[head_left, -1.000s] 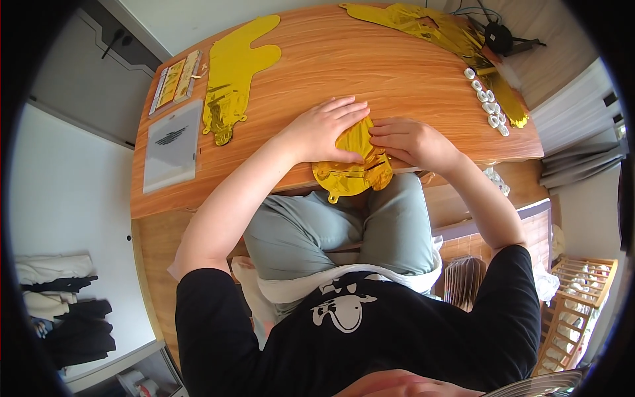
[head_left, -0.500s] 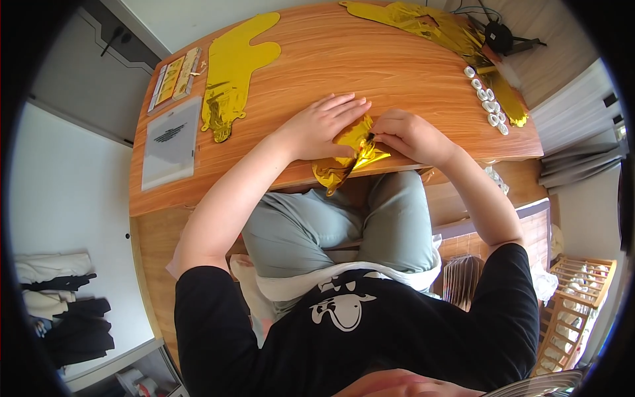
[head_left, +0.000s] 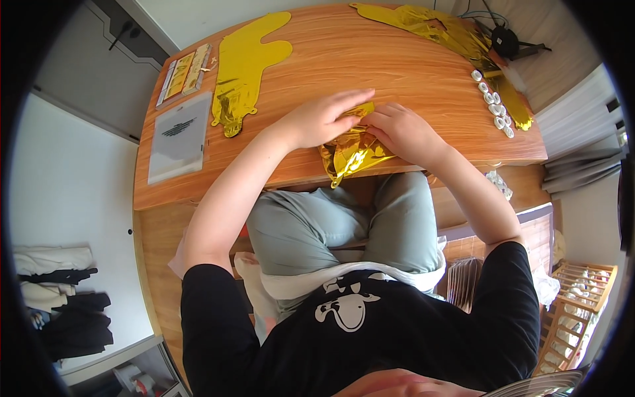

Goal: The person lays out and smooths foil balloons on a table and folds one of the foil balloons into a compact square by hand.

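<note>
A gold foil balloon, flat and creased, lies at the table's near edge with its lower corner hanging over. My left hand rests at its upper left side, fingers stretched out and thumb apart. On the right, my right hand has its fingers bent together on the foil's upper edge; the fingertips are partly hidden. Both hands nearly meet above the foil. Farther left lies another flat gold foil balloon with rounded lobes. More gold foil stretches along the far right edge.
Several white ribbon rolls sit at the table's right. On the left are a clear plastic sleeve with dark strips and a flat box. A black device with cables stands at the far right corner, and the wooden table spans between.
The foil under my hands has been spread flatter, and its right point has turned down. My left hand has lifted and tilted; my right hand has moved slightly up over the foil.
</note>
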Demonstrator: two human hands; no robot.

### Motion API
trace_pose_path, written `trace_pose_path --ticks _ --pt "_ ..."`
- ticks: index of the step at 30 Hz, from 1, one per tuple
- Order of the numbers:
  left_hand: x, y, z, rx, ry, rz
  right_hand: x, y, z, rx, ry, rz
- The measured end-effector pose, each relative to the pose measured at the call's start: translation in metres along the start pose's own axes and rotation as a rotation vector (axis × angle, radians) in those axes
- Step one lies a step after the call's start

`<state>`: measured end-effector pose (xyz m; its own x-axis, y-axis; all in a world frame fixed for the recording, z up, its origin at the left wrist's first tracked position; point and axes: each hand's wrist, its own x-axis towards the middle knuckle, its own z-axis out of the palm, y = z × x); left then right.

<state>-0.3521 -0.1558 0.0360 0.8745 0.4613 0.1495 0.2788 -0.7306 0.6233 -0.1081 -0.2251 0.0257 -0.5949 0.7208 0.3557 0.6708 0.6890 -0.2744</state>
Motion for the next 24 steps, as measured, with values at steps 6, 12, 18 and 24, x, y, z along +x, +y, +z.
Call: trace_pose_path --ticks 6,12,18,24 --pt "-0.022 -0.004 0.03 0.398 -0.005 0.042 0.0 -0.01 0.003 0.007 0.089 0.05" --pt "-0.027 0.003 0.041 0.513 0.019 0.006 -0.015 -0.02 -0.004 0.015 0.211 -0.016" --pt "-0.028 0.023 0.064 0.544 0.216 -0.21 -0.019 -0.028 0.003 0.121 0.14 0.119" --pt "-0.012 0.036 0.087 0.563 0.33 -0.383 -0.011 -0.015 0.001 0.035 0.146 0.104"
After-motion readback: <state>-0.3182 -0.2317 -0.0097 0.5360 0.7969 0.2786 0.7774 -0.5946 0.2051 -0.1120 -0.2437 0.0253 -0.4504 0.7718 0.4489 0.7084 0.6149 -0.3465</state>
